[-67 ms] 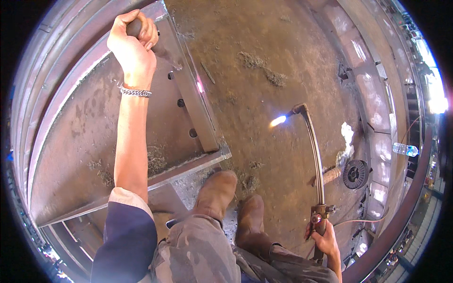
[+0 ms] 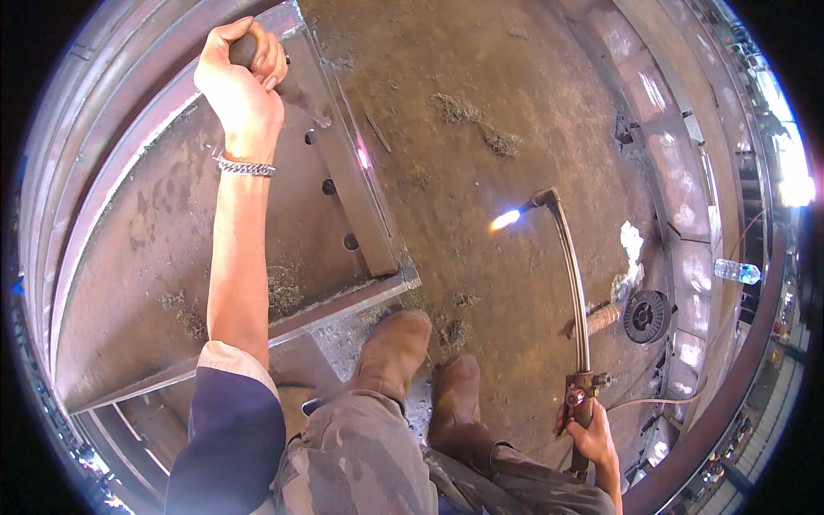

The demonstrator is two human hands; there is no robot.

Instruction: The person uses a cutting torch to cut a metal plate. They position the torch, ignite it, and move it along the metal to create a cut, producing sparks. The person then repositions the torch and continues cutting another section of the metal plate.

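Both closed | left grip [image 2: 245, 73] round dark object [image 2: 244, 51] | right grip [image 2: 592, 436] round lit torch [image 2: 579, 388] | debris-strewn brown floor [image 2: 498, 292] | curved metal panels [image 2: 674, 176]

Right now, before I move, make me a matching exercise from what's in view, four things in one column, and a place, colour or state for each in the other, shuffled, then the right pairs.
First column:
1. torch
2. left hand
3. bottle
4. bracelet

Second column:
A. clear with a blue end, toward the right of the view
B. silver-coloured links
C. lit, held in the right hand
D. closed around a dark rounded object

Right pairs: 1-C, 2-D, 3-A, 4-B
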